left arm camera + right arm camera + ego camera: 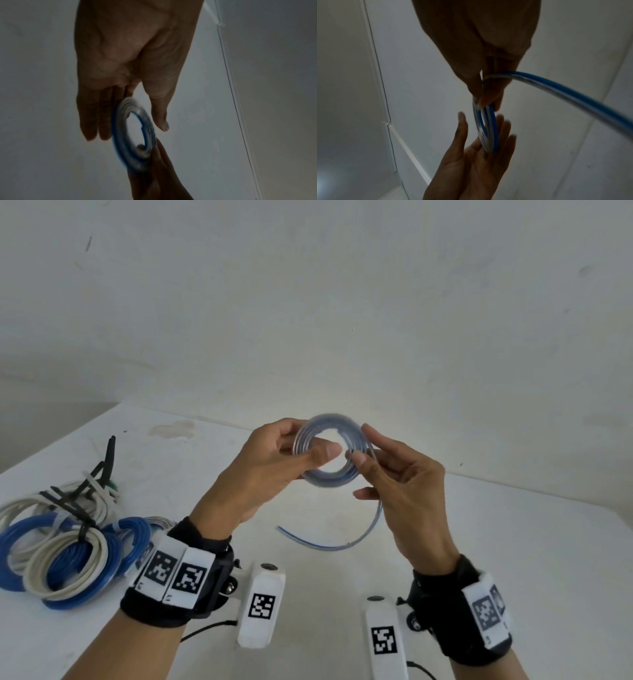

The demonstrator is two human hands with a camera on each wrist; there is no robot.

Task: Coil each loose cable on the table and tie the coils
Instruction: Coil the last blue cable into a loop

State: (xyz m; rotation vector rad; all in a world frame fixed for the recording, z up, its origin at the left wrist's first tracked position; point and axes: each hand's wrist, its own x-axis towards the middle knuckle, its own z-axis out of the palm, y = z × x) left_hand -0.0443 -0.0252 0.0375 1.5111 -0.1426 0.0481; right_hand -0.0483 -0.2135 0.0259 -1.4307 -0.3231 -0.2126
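A blue-and-clear cable is wound into a small coil (325, 479) held up above the white table (496, 542). My left hand (308, 443) holds the coil's left side, thumb in front and fingers behind. My right hand (358, 455) pinches the cable at the coil's right rim. The loose tail (342, 544) drops from the right hand and curves left across the table. In the left wrist view the blurred coil (118, 135) sits between the left hand's fingers and thumb. In the right wrist view the tail (565, 92) leaves my right hand (486, 100) towards the right, above the coil (488, 142).
A pile of tied blue and cream coils (61, 542) lies at the table's left edge, with black cable ties (102, 470) sticking up behind it. A bare white wall rises right behind the table's far edge.
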